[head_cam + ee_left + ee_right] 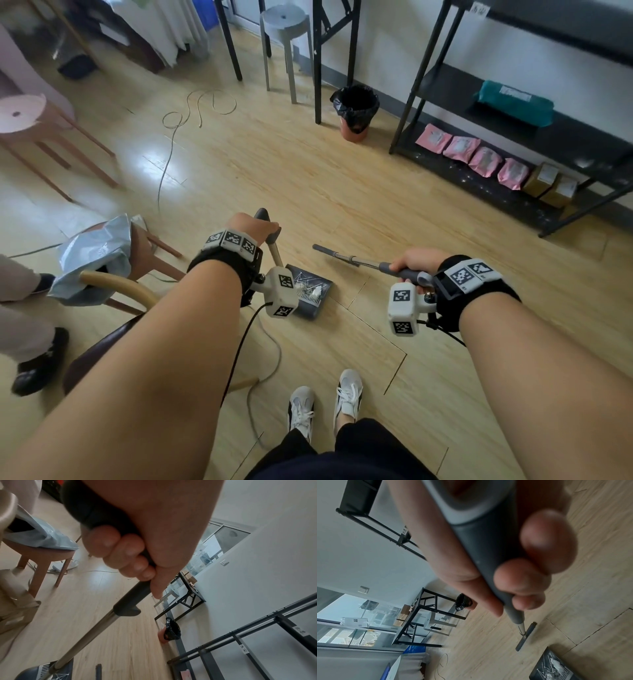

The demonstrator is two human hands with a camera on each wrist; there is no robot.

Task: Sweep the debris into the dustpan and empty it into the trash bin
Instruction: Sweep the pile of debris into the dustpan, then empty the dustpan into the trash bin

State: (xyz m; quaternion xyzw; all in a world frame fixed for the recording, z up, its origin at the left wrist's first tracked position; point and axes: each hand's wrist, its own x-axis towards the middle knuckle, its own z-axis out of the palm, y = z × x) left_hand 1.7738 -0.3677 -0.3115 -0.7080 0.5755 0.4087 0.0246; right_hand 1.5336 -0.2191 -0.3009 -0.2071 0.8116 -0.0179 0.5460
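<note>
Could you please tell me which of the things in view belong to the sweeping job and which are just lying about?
Belonging to the job:
dustpan holding debris, gripped by the left hand
broom, gripped by the right hand
trash bin

Just lying about:
grey stool
pink packets
loose cable

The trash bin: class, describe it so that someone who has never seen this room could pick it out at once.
Start at the white wall on the far side of the wooden floor. At its foot, between the black table legs and the black shelf rack, stands the trash bin. It is a small reddish tub lined with a crumpled black bag, unlike the grey stool nearby.
</note>
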